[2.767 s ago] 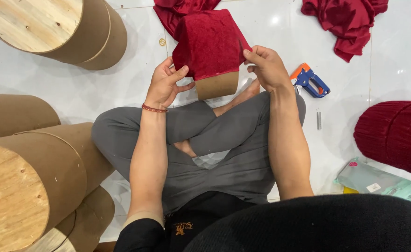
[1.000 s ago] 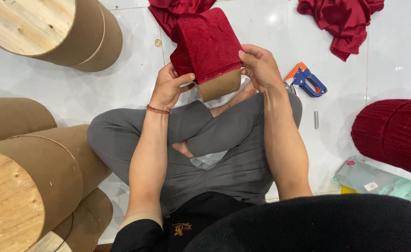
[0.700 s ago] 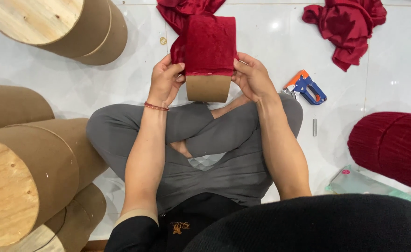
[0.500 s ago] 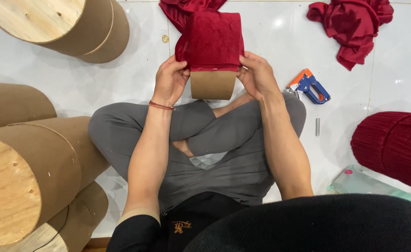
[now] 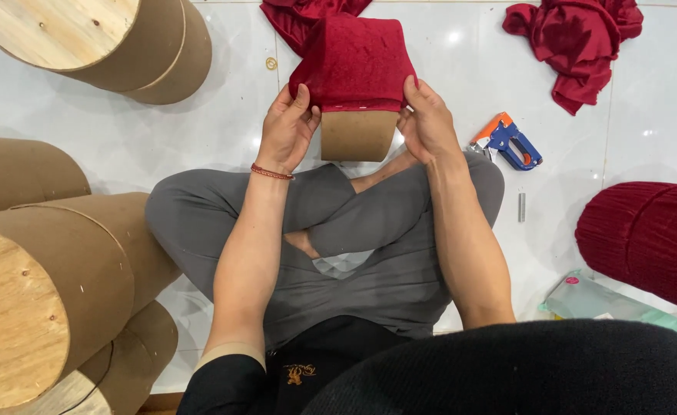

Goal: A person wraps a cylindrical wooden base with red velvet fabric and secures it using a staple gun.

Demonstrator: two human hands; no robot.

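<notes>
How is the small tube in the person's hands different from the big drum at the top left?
The tube is small and narrow; the drum is far wider. Red velvet covers most of the tube; the drum is bare. The left hand and right hand hold the tube; the drum lies untouched on the floor. Both are brown cardboard cylinders.

A small brown cardboard cylinder [image 5: 357, 134] lies over the crossed legs, its far part sheathed in a deep red velvet fabric cover [image 5: 357, 63] whose lower hem runs straight across, leaving the near end bare.
</notes>
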